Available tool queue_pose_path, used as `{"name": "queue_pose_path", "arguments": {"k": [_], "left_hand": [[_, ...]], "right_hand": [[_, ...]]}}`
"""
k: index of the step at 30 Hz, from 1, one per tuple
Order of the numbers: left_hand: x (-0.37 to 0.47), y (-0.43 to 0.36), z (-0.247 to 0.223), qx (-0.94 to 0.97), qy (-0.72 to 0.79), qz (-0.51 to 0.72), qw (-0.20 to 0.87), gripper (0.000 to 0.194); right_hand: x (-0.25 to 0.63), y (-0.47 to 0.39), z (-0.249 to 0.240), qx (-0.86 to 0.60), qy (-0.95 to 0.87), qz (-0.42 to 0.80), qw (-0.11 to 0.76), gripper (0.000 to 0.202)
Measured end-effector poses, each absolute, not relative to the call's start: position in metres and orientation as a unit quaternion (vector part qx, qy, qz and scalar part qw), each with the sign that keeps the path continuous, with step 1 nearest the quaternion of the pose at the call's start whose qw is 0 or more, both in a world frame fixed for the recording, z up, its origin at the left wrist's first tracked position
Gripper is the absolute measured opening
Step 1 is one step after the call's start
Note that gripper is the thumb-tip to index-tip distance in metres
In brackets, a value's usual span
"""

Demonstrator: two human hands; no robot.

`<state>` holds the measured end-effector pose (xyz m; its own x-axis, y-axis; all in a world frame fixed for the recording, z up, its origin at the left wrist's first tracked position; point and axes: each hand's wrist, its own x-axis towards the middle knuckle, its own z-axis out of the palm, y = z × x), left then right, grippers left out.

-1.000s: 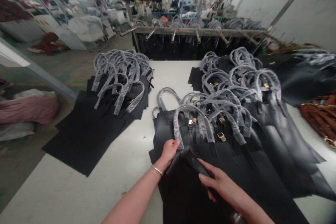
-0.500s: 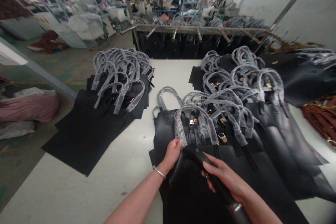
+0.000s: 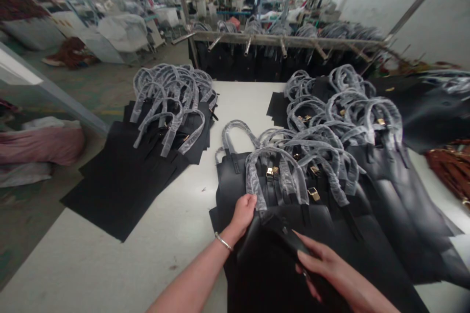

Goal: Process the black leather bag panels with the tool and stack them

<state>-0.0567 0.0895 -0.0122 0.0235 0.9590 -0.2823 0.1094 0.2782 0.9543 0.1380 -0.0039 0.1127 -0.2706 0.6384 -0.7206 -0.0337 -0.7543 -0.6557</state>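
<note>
My left hand (image 3: 244,211), with a silver bangle at its wrist, pinches the upper edge of a black bag panel (image 3: 268,274) beside the foot of a plastic-wrapped handle (image 3: 253,176). In my right hand (image 3: 317,259) is a black handheld tool (image 3: 290,240), its fingers wrapped round the body. The tool's front end lies over the panel, just right of my left hand; its tip is hard to make out against the black. Gold buckles (image 3: 272,171) show on the bag pieces behind.
A pile of black panels with wrapped handles (image 3: 121,176) lies on the left of the white table (image 3: 191,220). More bag pieces (image 3: 389,186) lie at the right, near brown straps (image 3: 450,166). A metal rack (image 3: 286,39) stands behind.
My right hand and the tool have moved a little right and down, away from my left hand. My left hand keeps its grip, and the whole view has shifted slightly.
</note>
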Motion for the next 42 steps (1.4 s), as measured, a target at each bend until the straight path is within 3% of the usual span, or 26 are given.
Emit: {"name": "queue_pose_path", "arguments": {"k": [7,13,19,25,31,42], "left_hand": [[-0.058,0.089,-0.012,0.441,0.579,0.381,0.570,0.039],[-0.055,0.084,-0.014,0.411,0.580,0.388,0.587,0.040],[-0.087,0.085,-0.008,0.401,0.551,0.350,0.643,0.026],[-0.118,0.057,-0.008,0.302,0.536,0.348,0.707,0.044],[-0.093,0.034,-0.015,0.381,0.615,0.361,0.588,0.024],[-0.088,0.035,-0.025,0.410,0.667,0.356,0.511,0.018]], "right_hand": [[0.134,0.004,0.109,-0.581,-0.273,0.714,0.280,0.069],[0.136,0.000,0.108,-0.580,-0.262,0.731,0.247,0.074],[0.134,0.007,0.106,-0.608,-0.286,0.689,0.272,0.071],[0.135,-0.009,0.087,-0.585,-0.302,0.722,0.213,0.072],[0.111,0.009,0.075,-0.592,-0.293,0.723,0.202,0.071],[0.104,-0.001,0.069,-0.652,-0.383,0.635,0.158,0.068]]}}
